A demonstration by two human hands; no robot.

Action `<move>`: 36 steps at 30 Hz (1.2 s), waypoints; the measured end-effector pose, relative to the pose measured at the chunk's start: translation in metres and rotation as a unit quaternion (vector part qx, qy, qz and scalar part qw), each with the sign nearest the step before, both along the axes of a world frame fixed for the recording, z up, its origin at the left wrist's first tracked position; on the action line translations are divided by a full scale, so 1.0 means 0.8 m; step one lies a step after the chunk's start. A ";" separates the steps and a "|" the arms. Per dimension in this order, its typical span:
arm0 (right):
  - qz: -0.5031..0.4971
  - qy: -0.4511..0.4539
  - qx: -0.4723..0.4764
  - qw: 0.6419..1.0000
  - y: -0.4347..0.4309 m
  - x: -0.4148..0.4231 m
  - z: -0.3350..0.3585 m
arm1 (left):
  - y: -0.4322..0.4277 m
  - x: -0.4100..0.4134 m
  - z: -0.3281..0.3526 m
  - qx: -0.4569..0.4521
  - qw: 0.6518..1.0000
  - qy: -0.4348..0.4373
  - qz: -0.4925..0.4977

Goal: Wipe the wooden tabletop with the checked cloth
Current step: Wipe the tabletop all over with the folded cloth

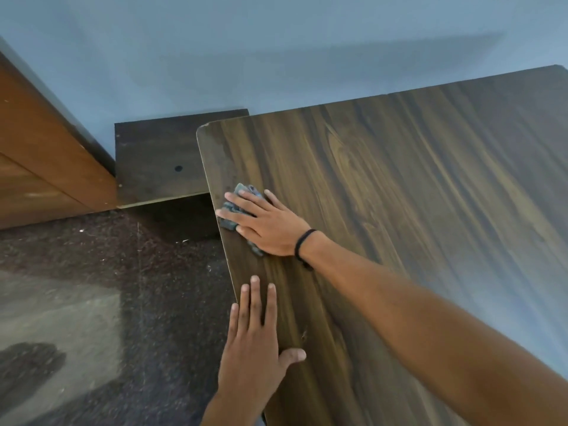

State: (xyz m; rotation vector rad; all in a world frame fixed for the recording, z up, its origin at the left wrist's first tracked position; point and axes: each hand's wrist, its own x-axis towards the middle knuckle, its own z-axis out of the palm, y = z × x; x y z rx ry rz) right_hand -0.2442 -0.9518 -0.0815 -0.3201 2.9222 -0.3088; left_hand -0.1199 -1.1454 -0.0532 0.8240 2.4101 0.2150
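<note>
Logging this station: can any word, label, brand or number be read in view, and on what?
None. No text shows on the wooden tabletop, the checked cloth under the right hand, the black wristband, the wall or the door.

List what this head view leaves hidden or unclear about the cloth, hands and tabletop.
Checked cloth: mostly covered by the right hand; its pattern is blurred and its extent hidden.
Wooden tabletop: right and near parts cut off by the frame edges.
Left hand: forearm cut off by the bottom edge; the surface under it is hidden.
Dark board: its right end hidden behind the tabletop's corner.
</note>
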 end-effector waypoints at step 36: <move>-0.198 0.082 -0.036 0.976 0.125 0.023 -0.010 | 0.118 -0.194 0.017 0.018 0.993 0.097 0.067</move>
